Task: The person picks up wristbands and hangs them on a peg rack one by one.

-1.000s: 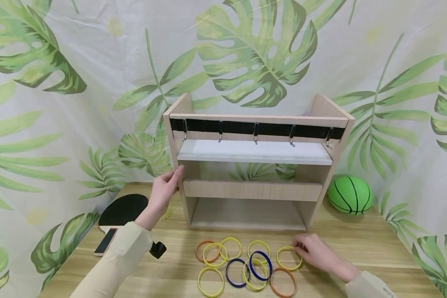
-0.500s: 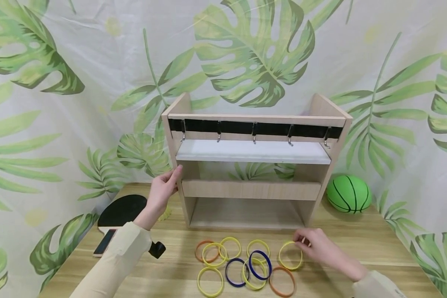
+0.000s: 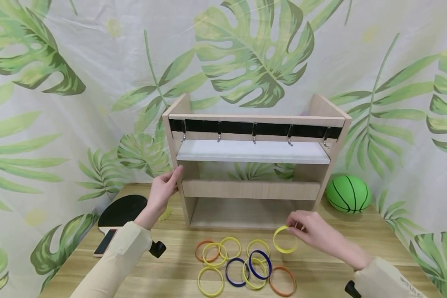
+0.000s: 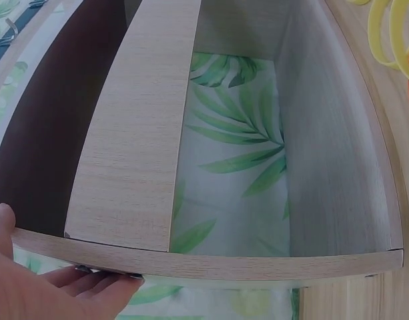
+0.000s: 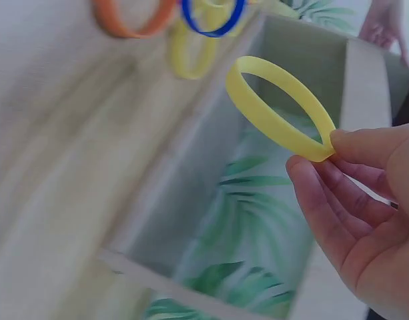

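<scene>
Between thumb and fingers my right hand (image 3: 314, 229) pinches a yellow silicone wristband (image 5: 277, 110), raised above the table in front of the shelf's lower right corner. My left hand (image 3: 163, 190) grips the left side panel of a small wooden shelf (image 3: 251, 190); in the left wrist view the thumb lies on one face and the fingers behind the panel. Across the shelf's top front runs a black strip (image 3: 236, 127) bearing several metal hooks (image 3: 254, 134). More wristbands lie on the table: yellow (image 3: 210, 282), blue (image 3: 237, 272) and orange (image 3: 282, 281), some overlapping.
A green ball (image 3: 348, 193) sits right of the shelf. On the left lie a black table tennis paddle (image 3: 123, 210) and a dark phone-like object (image 3: 106, 241). A leaf-patterned cloth (image 3: 97, 103) hangs behind the wooden table (image 3: 182, 265).
My right hand has lifted the yellow wristband off the table and brought it up, slightly left. The left hand keeps its place on the shelf's side.
</scene>
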Demonstrator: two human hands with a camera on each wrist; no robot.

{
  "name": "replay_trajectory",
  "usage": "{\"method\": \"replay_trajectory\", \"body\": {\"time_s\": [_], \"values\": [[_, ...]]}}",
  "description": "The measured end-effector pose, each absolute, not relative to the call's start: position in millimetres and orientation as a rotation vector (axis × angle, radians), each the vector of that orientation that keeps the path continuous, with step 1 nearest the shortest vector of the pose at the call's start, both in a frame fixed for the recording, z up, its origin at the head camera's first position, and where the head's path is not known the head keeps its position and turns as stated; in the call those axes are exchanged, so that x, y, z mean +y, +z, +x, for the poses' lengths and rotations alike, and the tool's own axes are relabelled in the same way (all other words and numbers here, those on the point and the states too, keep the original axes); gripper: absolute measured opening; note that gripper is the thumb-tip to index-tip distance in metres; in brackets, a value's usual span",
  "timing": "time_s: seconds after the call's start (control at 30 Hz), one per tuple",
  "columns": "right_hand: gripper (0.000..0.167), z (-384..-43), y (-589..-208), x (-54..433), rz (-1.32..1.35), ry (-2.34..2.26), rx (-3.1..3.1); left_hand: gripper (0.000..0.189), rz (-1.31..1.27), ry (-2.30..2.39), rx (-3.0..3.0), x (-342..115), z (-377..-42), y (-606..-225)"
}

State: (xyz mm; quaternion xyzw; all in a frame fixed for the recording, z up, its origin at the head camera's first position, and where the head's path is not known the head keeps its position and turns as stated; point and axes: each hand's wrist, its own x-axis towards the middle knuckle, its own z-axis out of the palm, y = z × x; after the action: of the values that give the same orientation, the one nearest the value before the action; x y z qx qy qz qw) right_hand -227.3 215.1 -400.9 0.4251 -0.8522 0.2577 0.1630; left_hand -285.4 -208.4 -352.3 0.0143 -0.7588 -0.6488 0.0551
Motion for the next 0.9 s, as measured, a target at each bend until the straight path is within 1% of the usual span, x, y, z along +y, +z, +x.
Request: {"method": "replay_trajectory", "body": {"time_s": [0.23, 0.4, 0.57, 0.9], "values": [[0.01, -231.2, -351.6, 190.5, 1.304, 0.688, -2.334, 0.069, 0.052, -1.966, -2.305, -206.8, -285.1, -351.3], [0.008, -232.9, -310.0, 164.4, 1.343, 0.706, -2.328, 0.072, 0.063, -1.952, -2.309, -208.4, -284.6, -352.7], [0.005, -235.7, -271.1, 135.6, 1.37, 0.672, -2.313, 0.07, 0.071, -1.965, -2.292, -210.4, -283.6, -354.0], [0.003, -250.3, -213.2, 81.1, 1.423, 0.691, -2.157, 0.066, 0.048, -1.993, -2.269, -208.1, -283.2, -352.4]]}}
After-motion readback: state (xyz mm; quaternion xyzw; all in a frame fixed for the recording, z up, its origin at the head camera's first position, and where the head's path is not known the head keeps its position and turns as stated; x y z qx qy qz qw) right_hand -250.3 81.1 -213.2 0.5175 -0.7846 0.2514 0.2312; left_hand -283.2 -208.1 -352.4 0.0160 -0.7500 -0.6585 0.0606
